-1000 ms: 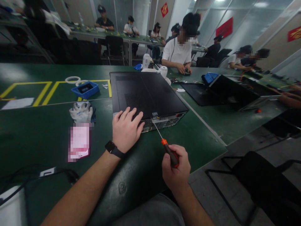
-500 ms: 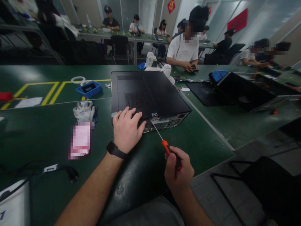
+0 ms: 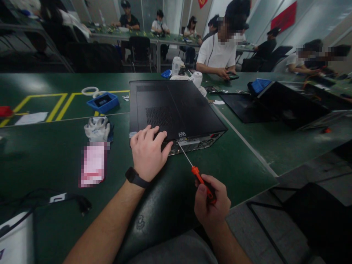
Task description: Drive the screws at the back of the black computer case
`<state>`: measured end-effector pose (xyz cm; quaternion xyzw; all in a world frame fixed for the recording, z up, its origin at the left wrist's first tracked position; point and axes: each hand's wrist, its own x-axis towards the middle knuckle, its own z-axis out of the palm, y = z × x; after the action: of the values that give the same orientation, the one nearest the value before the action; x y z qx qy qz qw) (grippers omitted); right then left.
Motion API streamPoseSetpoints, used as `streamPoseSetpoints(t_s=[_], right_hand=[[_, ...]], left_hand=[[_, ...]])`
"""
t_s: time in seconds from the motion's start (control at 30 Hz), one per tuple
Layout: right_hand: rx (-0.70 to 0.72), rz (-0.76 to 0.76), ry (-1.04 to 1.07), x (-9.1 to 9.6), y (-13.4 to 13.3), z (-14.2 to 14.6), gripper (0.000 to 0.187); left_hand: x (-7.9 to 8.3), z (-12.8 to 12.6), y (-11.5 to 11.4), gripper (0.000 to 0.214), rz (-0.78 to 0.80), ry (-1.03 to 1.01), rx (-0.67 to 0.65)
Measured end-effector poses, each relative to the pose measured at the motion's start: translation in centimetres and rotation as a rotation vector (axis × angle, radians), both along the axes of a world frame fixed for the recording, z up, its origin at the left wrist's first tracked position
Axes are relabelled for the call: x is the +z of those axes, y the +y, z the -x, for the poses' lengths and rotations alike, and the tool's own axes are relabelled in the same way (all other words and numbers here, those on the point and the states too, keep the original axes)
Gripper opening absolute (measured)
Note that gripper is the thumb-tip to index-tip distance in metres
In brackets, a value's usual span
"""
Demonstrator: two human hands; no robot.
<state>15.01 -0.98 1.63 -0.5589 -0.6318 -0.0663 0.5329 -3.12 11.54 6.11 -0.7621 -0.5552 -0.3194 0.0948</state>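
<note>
Screwdriver [image 3: 195, 171] is gripped in the right hand [image 3: 213, 203], its orange-and-black handle enclosed by bent fingers and thumb, as its slim shaft is aimed at the rear panel [image 3: 194, 144] of a black computer case [image 3: 188, 102] laid flat on a green table [image 3: 247, 157], straight ahead of the wearer. The tip is set near the panel's upper edge, beside a checkered label [image 3: 182, 135]; whether a screw head is engaged cannot be told at this size. The top cover is touched by the left hand [image 3: 148, 150], which is empty and spread, its thumb laid at the near edge. More of the handle's orange strip is exposed than half a second ago, so a turn within the right hand is suggested, while the tip is kept at about the same spot. By that reading, the tool is being twisted rather than shifted along the panel, and the case is probably being steadied from above; no lifting of the cover is shown. To the left, a work glove [image 3: 97, 130] and a blue tray [image 3: 106, 107] are left untouched; across the table, a dark item [image 3: 233, 76] is held by a co-worker.
</note>
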Motion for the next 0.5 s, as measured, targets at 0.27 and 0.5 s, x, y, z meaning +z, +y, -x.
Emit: streamPoseSetpoints(t_s=[0.27,0.5], right_hand=[[0.038,0.01,0.025,-0.41,0.1,-0.13,0.03],[0.083,-0.049,0.027,0.33,0.53,0.01,0.03]], left_hand=[[-0.31,-0.08,0.02,0.028,-0.027,0.008,0.011],[-0.36,-0.07,0.08,0.027,-0.042,0.0,0.009]])
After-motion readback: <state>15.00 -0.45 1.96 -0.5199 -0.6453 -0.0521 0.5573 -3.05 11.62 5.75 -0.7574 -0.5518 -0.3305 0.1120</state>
